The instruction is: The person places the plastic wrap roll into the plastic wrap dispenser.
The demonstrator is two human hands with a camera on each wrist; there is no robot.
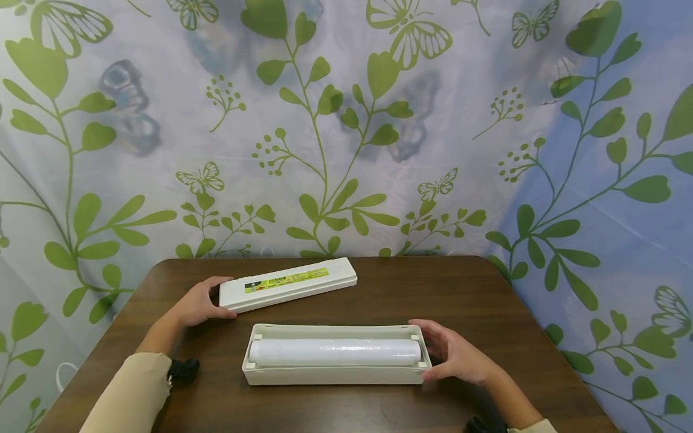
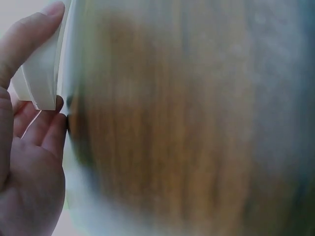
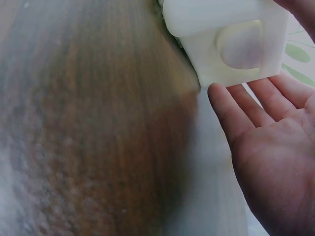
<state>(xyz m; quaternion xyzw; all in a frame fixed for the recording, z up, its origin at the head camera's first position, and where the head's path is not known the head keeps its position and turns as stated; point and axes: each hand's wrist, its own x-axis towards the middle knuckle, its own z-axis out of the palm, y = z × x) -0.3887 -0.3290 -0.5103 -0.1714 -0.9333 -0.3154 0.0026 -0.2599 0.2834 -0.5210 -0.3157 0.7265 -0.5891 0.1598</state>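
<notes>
A white lid (image 1: 340, 275) with a green and yellow label lies slanted at the back of the table. My left hand (image 1: 197, 304) grips its left end between thumb and fingers; in the left wrist view the lid's end (image 2: 42, 73) sits between them. Nearer to me is an open white cling film box (image 1: 335, 376), long side across the table. Inside it rests a roll of cling film (image 1: 335, 352). My right hand (image 1: 460, 358) holds the box's right end, thumb at the front corner and fingers at the back. The right wrist view shows that end wall (image 3: 202, 54) above my fingers.
The brown wooden table (image 1: 433, 288) has rounded back corners. Behind it and along the sides hangs a white and blue curtain (image 1: 460, 132) with green leaves and butterflies. A black strap piece (image 1: 185, 369) is at my left wrist.
</notes>
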